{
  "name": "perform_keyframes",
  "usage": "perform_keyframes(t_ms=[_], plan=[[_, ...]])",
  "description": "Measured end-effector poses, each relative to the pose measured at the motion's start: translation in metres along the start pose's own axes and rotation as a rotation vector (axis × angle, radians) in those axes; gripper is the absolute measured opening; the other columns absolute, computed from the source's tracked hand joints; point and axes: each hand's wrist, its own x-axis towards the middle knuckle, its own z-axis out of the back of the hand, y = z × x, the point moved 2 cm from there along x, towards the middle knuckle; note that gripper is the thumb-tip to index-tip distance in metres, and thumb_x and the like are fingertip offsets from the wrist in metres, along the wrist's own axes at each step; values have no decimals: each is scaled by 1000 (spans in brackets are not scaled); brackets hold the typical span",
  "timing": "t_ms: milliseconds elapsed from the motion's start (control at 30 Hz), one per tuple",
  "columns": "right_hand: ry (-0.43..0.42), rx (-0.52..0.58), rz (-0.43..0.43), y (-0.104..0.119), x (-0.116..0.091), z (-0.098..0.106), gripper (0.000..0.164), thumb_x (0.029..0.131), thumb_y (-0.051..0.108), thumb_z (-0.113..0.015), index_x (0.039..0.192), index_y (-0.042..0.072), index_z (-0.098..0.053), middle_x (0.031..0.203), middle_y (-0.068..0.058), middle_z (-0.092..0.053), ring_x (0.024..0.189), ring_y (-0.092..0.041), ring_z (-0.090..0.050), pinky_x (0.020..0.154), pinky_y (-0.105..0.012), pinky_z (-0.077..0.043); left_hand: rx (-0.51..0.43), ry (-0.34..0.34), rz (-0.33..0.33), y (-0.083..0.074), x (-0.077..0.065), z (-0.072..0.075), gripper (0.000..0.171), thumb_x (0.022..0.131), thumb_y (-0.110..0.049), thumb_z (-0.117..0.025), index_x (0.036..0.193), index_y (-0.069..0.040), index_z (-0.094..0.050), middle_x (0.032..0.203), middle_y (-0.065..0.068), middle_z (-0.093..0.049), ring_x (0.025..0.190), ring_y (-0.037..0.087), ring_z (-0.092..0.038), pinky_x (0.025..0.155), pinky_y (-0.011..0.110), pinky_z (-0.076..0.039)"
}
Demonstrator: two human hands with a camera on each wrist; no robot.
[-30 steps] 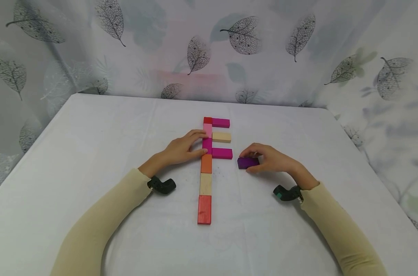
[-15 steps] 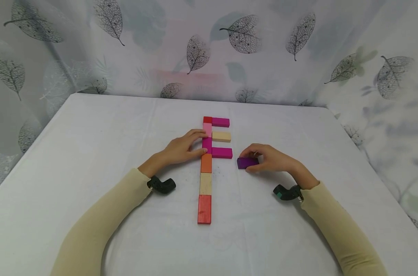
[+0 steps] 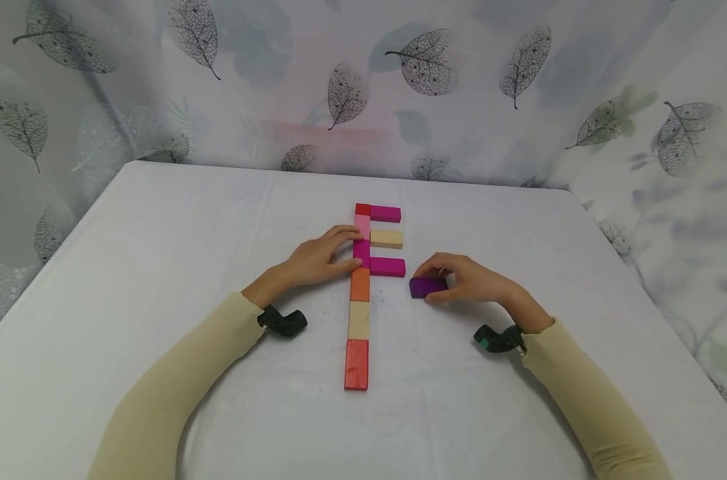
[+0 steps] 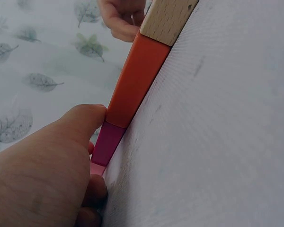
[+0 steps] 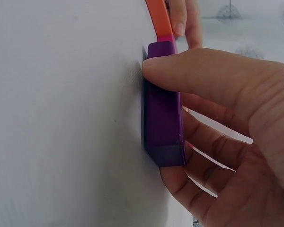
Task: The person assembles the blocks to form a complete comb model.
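Wooden blocks form a straight line down the middle of the table in the head view: red, pink, magenta [image 3: 362, 253], orange [image 3: 360, 285], natural wood and red. My left hand [image 3: 316, 261] rests against this line, fingertips on the pink block [image 3: 362, 225] and thumb where magenta meets orange. In the left wrist view the thumb [image 4: 87, 116] touches the edge at that joint. To the right of the line, my right hand [image 3: 468, 280] holds a purple block [image 3: 426, 287] lengthwise between thumb and fingers, close over the table; the right wrist view shows the thumb across its face.
Two magenta blocks [image 3: 388, 267] and a natural wood block [image 3: 386, 239] stick out sideways from the line's upper right. The white-covered table [image 3: 219, 207] ends at a leaf-patterned curtain [image 3: 315, 87]. A black wrist camera [image 3: 283, 322] hangs at each wrist.
My right hand has shifted slightly left and toward me with the purple block. My left hand and the line of blocks stay in place.
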Motion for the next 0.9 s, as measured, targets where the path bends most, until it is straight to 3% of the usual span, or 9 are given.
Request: perform_keyframes(t_ms=[200,500,900], plan=[[12,-11,2,3,1,-1,38,84,11,-77,119,5,-64,111,-5,-62,99,-22,-54,91,-46,-45,4,-5,-5,-1,0,1,59,94,-41,-59,145,-17,-43,154,3,-34,85,17,-53,78,36,-47],[27,-29,32,6,2,-5,37,85,14,-76,119,6,-64,112,-5,-63,100,-21,-54,92,-46,-46,2,-9,-4,-2,-1,1,59,94,-41,-60,145,-16,-44,154,3,-34,94,19,-54,84,40,-49],[24,-36,46,18,3,-11,38,83,13,-78,118,5,-64,112,-6,-63,98,-22,-54,89,-43,-48,12,-14,-4,-4,-1,1,57,95,-40,-60,145,-16,-45,153,3,-35,82,17,-52,75,35,-45]])
